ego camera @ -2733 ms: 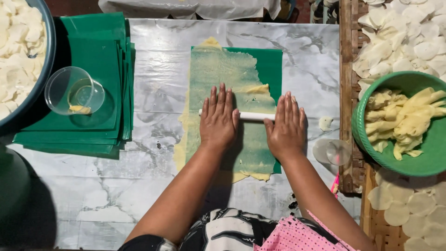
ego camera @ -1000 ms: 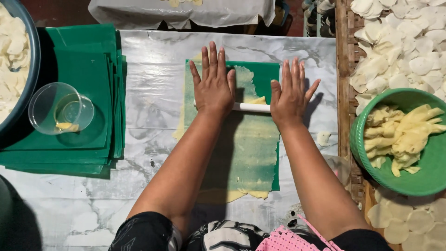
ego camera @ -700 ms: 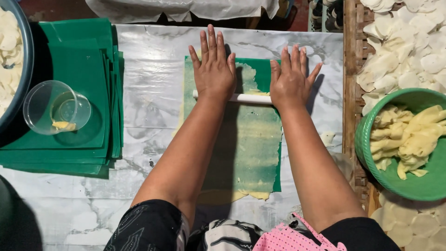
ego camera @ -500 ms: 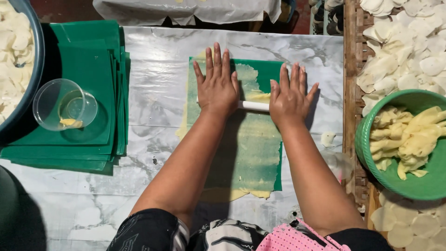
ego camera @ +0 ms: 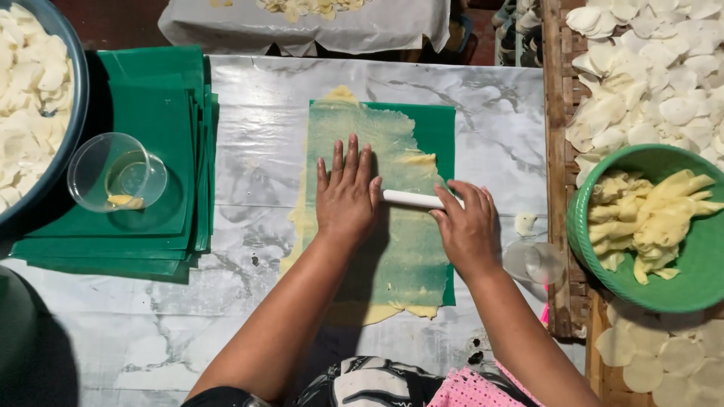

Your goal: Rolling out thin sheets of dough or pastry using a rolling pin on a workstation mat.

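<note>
Fingers of both hands, left [ego camera: 347, 197] flat, right [ego camera: 467, 226] curled, have drawn the roller [ego camera: 411, 199] back toward mid-dough [ego camera: 377, 226], thinning it further.

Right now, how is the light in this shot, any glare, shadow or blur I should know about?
Head view: even, soft light, everything in sharp focus. The marble table shows a mild sheen near its far edge, no harsh glare. Both forearms throw soft shadows onto the rolled dough sheet below the left hand and right hand. The lower left corner falls into deep shadow, and the clear plastic cup catches faint reflections.
</note>
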